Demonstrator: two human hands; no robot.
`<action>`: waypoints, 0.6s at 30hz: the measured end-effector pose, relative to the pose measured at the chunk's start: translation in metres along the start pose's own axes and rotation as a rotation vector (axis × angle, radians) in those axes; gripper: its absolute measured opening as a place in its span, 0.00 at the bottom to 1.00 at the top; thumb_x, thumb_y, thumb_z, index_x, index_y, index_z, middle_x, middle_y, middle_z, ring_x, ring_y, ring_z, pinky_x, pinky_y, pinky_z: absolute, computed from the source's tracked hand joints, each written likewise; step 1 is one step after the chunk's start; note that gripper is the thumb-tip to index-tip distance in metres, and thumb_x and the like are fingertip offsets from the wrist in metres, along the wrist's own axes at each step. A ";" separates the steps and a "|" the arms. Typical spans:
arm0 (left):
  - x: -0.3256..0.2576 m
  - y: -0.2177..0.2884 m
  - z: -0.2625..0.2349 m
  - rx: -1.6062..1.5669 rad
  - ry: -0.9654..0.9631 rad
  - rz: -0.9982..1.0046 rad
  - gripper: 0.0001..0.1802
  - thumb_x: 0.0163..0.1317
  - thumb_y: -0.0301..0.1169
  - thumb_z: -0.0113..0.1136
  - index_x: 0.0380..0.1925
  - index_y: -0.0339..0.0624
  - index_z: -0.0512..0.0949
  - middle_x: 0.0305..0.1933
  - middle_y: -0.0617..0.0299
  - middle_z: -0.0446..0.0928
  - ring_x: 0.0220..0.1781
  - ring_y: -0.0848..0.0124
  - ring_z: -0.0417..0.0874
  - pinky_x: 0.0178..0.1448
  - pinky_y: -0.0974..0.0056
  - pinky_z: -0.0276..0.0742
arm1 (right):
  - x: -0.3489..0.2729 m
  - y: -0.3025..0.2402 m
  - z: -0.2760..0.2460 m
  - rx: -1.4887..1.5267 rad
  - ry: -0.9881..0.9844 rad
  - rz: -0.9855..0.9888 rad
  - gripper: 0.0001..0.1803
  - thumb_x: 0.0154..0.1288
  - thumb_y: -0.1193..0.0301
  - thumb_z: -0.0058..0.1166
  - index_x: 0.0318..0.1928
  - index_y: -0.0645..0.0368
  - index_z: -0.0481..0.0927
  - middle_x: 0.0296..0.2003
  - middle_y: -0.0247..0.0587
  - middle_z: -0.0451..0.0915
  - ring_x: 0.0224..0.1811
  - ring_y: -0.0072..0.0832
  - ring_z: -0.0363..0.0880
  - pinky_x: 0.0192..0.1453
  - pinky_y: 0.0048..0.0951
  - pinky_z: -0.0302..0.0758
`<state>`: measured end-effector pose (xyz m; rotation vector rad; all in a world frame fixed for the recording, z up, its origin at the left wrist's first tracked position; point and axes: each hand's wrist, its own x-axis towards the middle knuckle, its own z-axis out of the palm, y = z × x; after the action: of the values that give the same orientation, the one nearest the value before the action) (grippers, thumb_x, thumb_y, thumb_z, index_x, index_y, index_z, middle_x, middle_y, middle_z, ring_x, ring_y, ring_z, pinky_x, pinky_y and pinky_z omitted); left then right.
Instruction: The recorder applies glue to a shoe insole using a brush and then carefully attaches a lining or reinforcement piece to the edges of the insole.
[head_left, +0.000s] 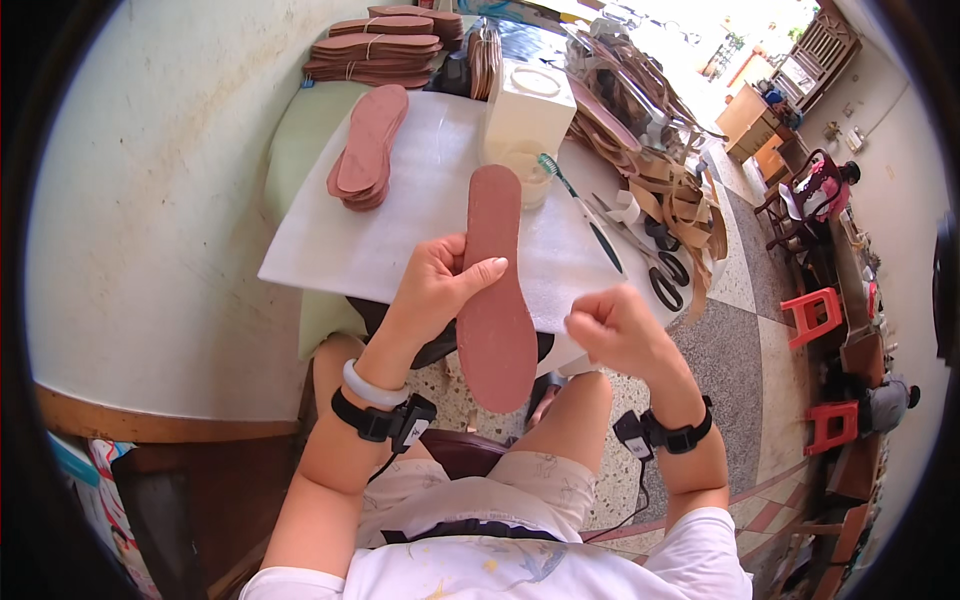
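A reddish-brown shoe insole (497,345) hangs upright over the near edge of the white work board. My left hand (435,285) grips it at its narrow middle, thumb on the face toward me. To the right of the insole and apart from it, my right hand (618,325) is closed with curled fingers; whatever is in them, if anything, is hidden. A stack of similar insoles (370,145) lies on the left of the board. Beyond the held insole, a toothbrush (592,222) with green bristles leans against a small translucent cup (530,170).
Black-handled scissors (667,285) lie at the board's right edge beside tan strips (680,200). A square white container (528,105) stands behind the cup. Bundled insoles (370,50) are piled at the back left. Red stools (812,315) stand on the floor at right.
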<state>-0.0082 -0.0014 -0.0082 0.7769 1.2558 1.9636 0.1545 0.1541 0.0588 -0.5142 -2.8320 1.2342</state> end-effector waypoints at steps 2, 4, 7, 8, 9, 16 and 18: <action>0.000 0.000 -0.001 0.005 0.007 -0.016 0.10 0.61 0.26 0.63 0.39 0.31 0.79 0.32 0.62 0.81 0.31 0.80 0.80 0.35 0.73 0.78 | -0.009 -0.006 0.001 -0.189 -0.134 0.002 0.11 0.55 0.69 0.58 0.27 0.66 0.81 0.16 0.44 0.76 0.17 0.23 0.72 0.24 0.29 0.69; 0.001 0.001 0.001 -0.005 -0.003 -0.005 0.10 0.61 0.27 0.63 0.39 0.31 0.79 0.32 0.62 0.81 0.31 0.80 0.80 0.35 0.73 0.78 | -0.008 0.001 0.013 -0.051 0.058 -0.072 0.11 0.56 0.68 0.60 0.30 0.65 0.83 0.18 0.45 0.78 0.18 0.25 0.75 0.26 0.28 0.71; 0.001 0.002 0.001 0.016 -0.017 0.012 0.10 0.61 0.27 0.63 0.38 0.31 0.79 0.33 0.61 0.81 0.30 0.80 0.80 0.34 0.73 0.78 | 0.000 -0.001 0.021 0.165 0.135 -0.034 0.10 0.58 0.69 0.60 0.36 0.64 0.84 0.21 0.46 0.80 0.22 0.28 0.79 0.30 0.26 0.75; 0.001 0.002 0.001 0.029 -0.022 0.018 0.10 0.61 0.27 0.63 0.38 0.31 0.79 0.33 0.61 0.81 0.30 0.80 0.80 0.34 0.73 0.78 | 0.004 -0.004 0.025 0.154 0.146 -0.082 0.10 0.59 0.70 0.59 0.36 0.64 0.84 0.21 0.46 0.80 0.22 0.28 0.78 0.30 0.26 0.74; 0.001 0.002 0.000 0.039 -0.024 0.016 0.10 0.61 0.27 0.63 0.38 0.31 0.79 0.33 0.61 0.81 0.30 0.80 0.80 0.34 0.73 0.78 | 0.006 -0.006 0.028 0.143 0.155 -0.131 0.09 0.59 0.70 0.59 0.35 0.65 0.83 0.21 0.45 0.80 0.22 0.27 0.78 0.30 0.26 0.74; 0.001 0.003 0.003 -0.052 -0.027 0.019 0.09 0.62 0.27 0.62 0.40 0.32 0.79 0.34 0.61 0.82 0.31 0.80 0.80 0.34 0.74 0.78 | 0.011 0.003 0.035 0.284 0.186 -0.111 0.08 0.65 0.72 0.53 0.34 0.66 0.78 0.21 0.38 0.79 0.21 0.22 0.76 0.26 0.24 0.72; 0.002 0.002 0.002 -0.063 -0.041 0.043 0.10 0.63 0.27 0.61 0.42 0.33 0.79 0.35 0.62 0.82 0.32 0.80 0.81 0.35 0.73 0.78 | 0.010 0.005 0.036 0.529 0.171 0.006 0.09 0.67 0.71 0.52 0.35 0.66 0.77 0.22 0.35 0.78 0.21 0.20 0.75 0.25 0.21 0.72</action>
<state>-0.0081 0.0006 -0.0057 0.8150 1.1571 2.0016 0.1418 0.1343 0.0291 -0.5619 -2.2341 1.7545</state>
